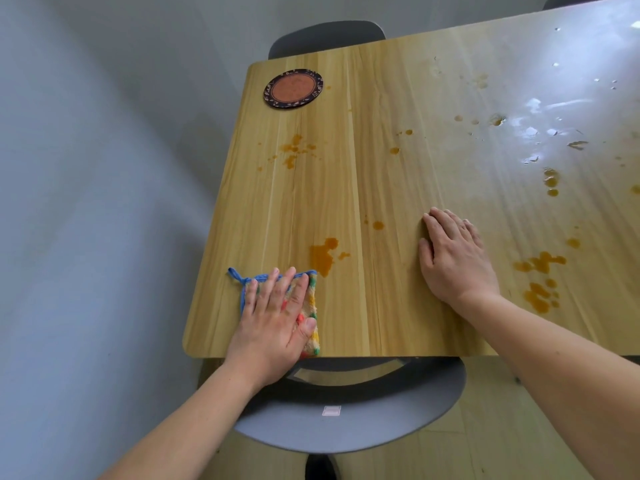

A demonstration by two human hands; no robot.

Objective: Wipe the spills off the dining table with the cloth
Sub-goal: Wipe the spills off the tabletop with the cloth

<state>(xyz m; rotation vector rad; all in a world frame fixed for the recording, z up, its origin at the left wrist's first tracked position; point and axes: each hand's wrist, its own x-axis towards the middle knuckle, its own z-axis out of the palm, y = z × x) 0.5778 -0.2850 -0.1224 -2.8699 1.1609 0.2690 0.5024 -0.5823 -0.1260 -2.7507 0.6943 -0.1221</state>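
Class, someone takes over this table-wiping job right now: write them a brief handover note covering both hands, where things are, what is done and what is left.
Left hand: flat, fingers straight, pressing the multicoloured blue-edged terry cloth onto the near-left corner of the light wooden dining table.
Right hand: flat on bare wood, holding nothing.
Done: nothing visibly wiped yet.
Left: the orange puddle just beyond the cloth, the orange spatter near the round patterned coaster, the orange blotches at near right, and clear droplets at far right.

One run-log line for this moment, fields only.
left hand flat on cloth at near table edge | right hand flat on bare wood | orange spills unwiped | coaster far corner
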